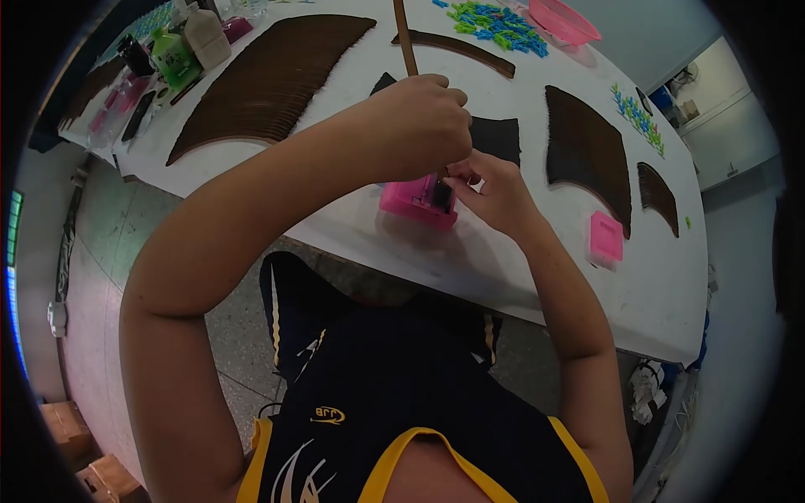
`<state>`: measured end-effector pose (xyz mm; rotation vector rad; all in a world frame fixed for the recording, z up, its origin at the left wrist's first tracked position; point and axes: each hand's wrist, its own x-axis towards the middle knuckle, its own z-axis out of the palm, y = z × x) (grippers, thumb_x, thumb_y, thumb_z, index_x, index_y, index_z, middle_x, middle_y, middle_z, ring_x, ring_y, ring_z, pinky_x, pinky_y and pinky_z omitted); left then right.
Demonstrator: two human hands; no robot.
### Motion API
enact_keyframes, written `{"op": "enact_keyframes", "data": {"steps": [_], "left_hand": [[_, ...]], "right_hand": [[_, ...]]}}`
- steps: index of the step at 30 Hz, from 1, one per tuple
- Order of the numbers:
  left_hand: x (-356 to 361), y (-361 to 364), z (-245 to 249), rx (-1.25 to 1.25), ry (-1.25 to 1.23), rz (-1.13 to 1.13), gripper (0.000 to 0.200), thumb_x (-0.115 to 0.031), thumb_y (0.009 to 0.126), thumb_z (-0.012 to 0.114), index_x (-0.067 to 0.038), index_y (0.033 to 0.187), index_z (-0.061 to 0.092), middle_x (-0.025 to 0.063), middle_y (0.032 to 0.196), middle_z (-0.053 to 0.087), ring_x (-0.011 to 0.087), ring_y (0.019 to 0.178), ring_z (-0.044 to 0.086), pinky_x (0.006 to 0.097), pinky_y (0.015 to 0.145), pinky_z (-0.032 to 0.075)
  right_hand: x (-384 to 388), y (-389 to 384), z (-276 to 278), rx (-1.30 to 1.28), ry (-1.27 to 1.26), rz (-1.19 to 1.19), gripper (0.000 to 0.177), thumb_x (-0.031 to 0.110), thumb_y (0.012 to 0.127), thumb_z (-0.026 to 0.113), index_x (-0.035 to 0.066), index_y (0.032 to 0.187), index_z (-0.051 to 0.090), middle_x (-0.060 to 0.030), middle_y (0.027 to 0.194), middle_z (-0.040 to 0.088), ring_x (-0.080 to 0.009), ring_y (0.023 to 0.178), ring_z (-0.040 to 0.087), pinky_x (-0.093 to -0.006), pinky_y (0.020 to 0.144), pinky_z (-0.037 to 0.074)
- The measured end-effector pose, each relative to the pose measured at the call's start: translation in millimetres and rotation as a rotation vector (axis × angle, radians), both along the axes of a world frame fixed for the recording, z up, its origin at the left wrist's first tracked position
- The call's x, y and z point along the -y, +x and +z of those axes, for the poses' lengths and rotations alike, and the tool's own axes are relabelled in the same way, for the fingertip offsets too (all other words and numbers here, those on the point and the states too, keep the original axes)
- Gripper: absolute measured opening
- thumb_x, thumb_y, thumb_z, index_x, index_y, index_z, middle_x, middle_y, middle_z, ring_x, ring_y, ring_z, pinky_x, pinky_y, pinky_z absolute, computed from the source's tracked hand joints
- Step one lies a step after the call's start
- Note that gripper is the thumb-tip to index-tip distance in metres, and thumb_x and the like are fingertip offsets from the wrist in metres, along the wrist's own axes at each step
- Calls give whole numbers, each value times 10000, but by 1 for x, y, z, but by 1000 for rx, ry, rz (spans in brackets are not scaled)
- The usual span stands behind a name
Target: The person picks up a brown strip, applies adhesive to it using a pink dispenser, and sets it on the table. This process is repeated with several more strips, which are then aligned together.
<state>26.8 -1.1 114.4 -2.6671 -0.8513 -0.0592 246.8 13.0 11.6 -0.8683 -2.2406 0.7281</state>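
Note:
My left hand (423, 121) is closed around the lower end of a long thin brown strip (404, 33) that rises toward the far side of the white table (470, 260). My right hand (490, 189) sits just below and right of it, fingers pinched at the strip's bottom end above a pink box (411, 203) with a dark object in it. A black mat (496, 138) lies under both hands.
Fanned stacks of dark brown curved strips (268, 80) (591, 155) (658, 197) lie left and right. A small pink box (605, 237), blue and green clips (495, 23), a pink tray (563, 20) and bottles (189, 46) stand around. The table edge runs close to my body.

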Motion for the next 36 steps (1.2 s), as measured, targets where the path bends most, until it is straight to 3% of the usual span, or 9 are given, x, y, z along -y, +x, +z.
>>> {"op": "enact_keyframes", "data": {"steps": [16, 17, 18, 22, 25, 27, 36], "left_hand": [[1, -2, -1, -41, -39, 42, 64, -116, 844, 760, -163, 804, 776, 2, 882, 723, 181, 1015, 679, 347, 947, 526], [1, -3, -3, -40, -43, 41, 64, -116, 844, 760, -163, 804, 776, 2, 882, 723, 181, 1015, 679, 347, 947, 526], [0, -4, -6, -23, -40, 47, 65, -106, 841, 754, -159, 809, 776, 7, 882, 718, 187, 1012, 676, 356, 952, 526], [-2, -17, -23, 136, -32, 7, 79, -72, 809, 750, -140, 835, 780, 20, 872, 701, 210, 976, 672, 376, 922, 540], [-2, -25, -34, 212, -49, -13, 119, -46, 777, 755, -130, 857, 782, 26, 862, 689, 220, 933, 666, 374, 851, 559], [-3, -28, -45, 249, -50, -22, 141, -37, 766, 756, -130, 869, 784, 28, 860, 687, 222, 918, 665, 367, 819, 563], [-1, -30, -89, 394, -69, -58, 226, -57, 730, 792, -128, 944, 771, 28, 888, 680, 229, 896, 662, 364, 757, 565]], "right_hand": [[-1, -5, -11, -37, 0, -14, 173, 40, 914, 764, 30, 1081, 720, -88, 918, 737, -173, 761, 691, -308, 679, 550], [-1, -5, -10, -31, 12, -11, 192, 18, 911, 765, 17, 1095, 711, -71, 922, 743, -135, 755, 664, -287, 688, 545], [-1, -4, -10, -25, 22, -8, 212, -5, 907, 765, 4, 1110, 702, -55, 926, 748, -98, 749, 637, -266, 697, 540], [0, 0, -11, -38, 37, 7, 203, -7, 917, 755, 10, 1114, 709, -56, 935, 747, -93, 760, 641, -262, 689, 536], [2, 4, -9, -43, 20, 16, 208, -17, 916, 743, 23, 1119, 720, -54, 943, 744, -102, 776, 661, -264, 679, 535], [1, 8, -10, 11, 75, 3, 207, -2, 894, 730, 49, 1095, 740, -82, 908, 736, -195, 779, 678, -317, 690, 569], [4, 27, -12, 69, 171, 18, 205, -25, 867, 714, 71, 1036, 779, -69, 924, 752, -221, 827, 700, -344, 675, 601]]}}
